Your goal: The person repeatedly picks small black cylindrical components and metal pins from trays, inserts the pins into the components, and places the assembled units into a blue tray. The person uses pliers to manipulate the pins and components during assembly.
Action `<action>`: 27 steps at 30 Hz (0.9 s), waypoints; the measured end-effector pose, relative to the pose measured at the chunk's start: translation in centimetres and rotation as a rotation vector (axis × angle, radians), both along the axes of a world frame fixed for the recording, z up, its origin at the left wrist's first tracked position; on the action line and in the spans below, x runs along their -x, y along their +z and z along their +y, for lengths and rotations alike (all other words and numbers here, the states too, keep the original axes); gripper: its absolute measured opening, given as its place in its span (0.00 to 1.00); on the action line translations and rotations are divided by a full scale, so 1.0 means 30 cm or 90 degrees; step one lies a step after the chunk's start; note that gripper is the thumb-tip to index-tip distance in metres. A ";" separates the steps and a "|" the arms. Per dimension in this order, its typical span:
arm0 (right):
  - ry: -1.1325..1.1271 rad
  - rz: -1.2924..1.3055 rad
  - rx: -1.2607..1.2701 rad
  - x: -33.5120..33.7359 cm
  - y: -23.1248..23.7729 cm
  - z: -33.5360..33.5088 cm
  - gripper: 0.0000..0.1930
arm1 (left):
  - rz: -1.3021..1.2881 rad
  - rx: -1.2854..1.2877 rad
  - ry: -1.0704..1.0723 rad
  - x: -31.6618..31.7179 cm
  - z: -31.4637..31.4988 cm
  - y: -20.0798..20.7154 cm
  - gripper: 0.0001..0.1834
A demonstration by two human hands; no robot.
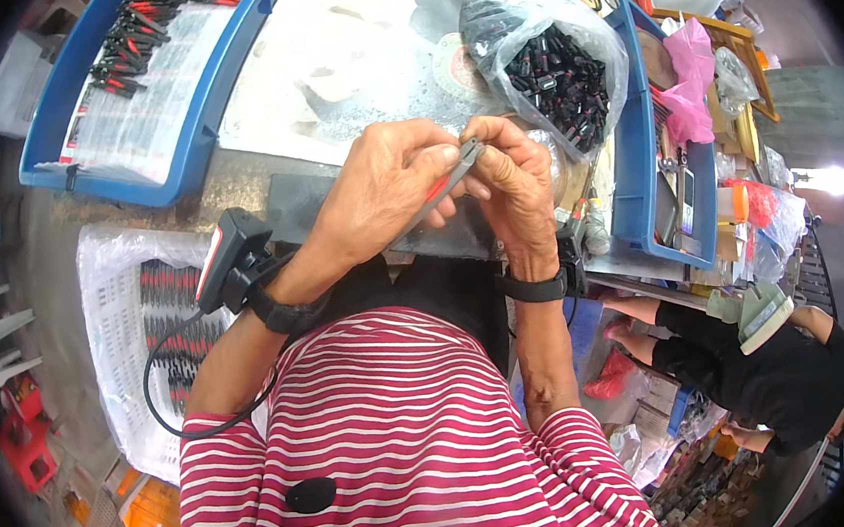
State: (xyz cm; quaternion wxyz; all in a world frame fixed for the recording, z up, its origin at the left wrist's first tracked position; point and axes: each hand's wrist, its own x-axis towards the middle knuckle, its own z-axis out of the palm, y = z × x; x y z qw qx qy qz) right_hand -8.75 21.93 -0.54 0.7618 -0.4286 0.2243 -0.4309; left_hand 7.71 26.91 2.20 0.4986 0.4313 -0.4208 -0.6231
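Note:
Over the near edge of the work table, my left hand is closed round a slim grey handle-like tool with a red strip, its narrow end tilted up to the right. The thumb lies along its side. My right hand is closed too, thumb and forefinger pinching by the tool's narrow end. Whether a small part sits between those right fingertips is hidden. Just beyond the right hand lies an open clear plastic bag full of small black parts.
A blue tray with black-and-red pieces stands at the far left. Below it is a white crate with rows of similar pieces. Another blue bin holds tools at the right. A person in black bends at the lower right.

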 end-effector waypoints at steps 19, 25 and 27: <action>-0.085 0.013 -0.011 -0.067 -0.039 0.054 0.10 | -0.269 0.131 0.204 0.048 0.036 -0.045 0.09; -0.094 0.008 -0.038 -0.070 -0.044 0.063 0.10 | -0.388 0.241 0.222 0.052 0.041 -0.074 0.06; -0.092 0.020 -0.034 -0.073 -0.039 0.060 0.10 | -0.418 0.267 0.219 0.050 0.038 -0.070 0.06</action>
